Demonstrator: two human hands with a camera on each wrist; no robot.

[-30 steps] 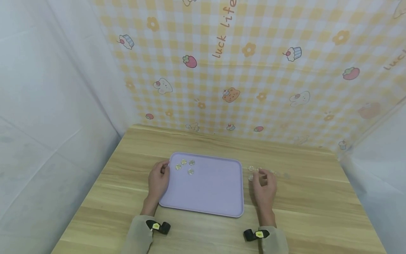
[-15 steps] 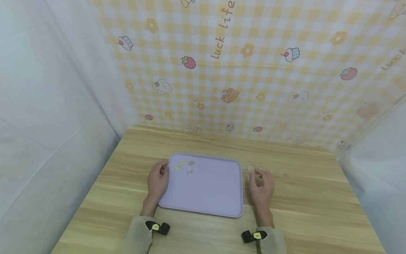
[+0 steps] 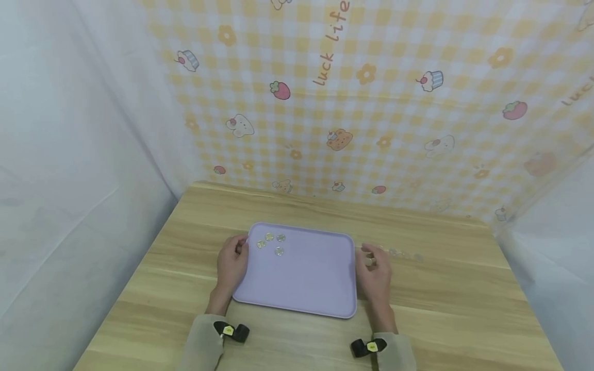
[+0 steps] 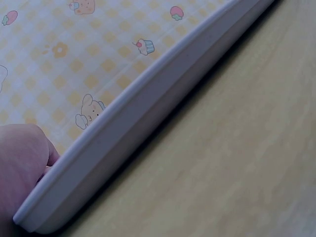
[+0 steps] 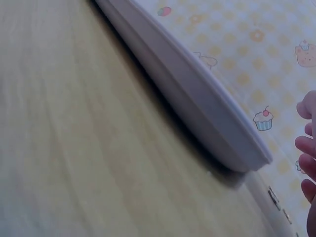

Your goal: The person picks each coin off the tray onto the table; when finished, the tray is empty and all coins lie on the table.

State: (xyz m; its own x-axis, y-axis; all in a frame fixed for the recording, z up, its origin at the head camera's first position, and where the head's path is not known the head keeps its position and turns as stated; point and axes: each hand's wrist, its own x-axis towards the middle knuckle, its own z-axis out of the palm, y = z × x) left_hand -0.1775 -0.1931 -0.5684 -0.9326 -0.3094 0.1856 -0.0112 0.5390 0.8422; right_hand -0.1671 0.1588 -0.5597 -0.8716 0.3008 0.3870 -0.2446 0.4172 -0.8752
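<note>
A lilac tray [image 3: 301, 273] lies on the wooden table, with several shiny coins [image 3: 279, 251] in its far left corner. At the tray's left rim my left hand [image 3: 232, 263] holds on with curled fingers; in the left wrist view its rounded fingers [image 4: 22, 153] show beside the rim. My right hand [image 3: 375, 270] hovers at the right rim, thumb and fingers bent and apart. Through that gap one coin [image 3: 369, 261] shows. The right wrist view has only its fingertips [image 5: 307, 145], with nothing visible between them.
Several faint coins [image 3: 393, 251] lie in a row on the table right of my right hand. A yellow checked cloth [image 3: 297, 103] hangs behind the table [image 3: 445, 299]. White sheets [image 3: 69, 180] hang at the sides. Each wrist wears a small black camera [image 3: 238, 332].
My right hand has moved left to the tray's right rim, covering a coin seen earlier. The left hand and the coins on the tray have stayed put.
</note>
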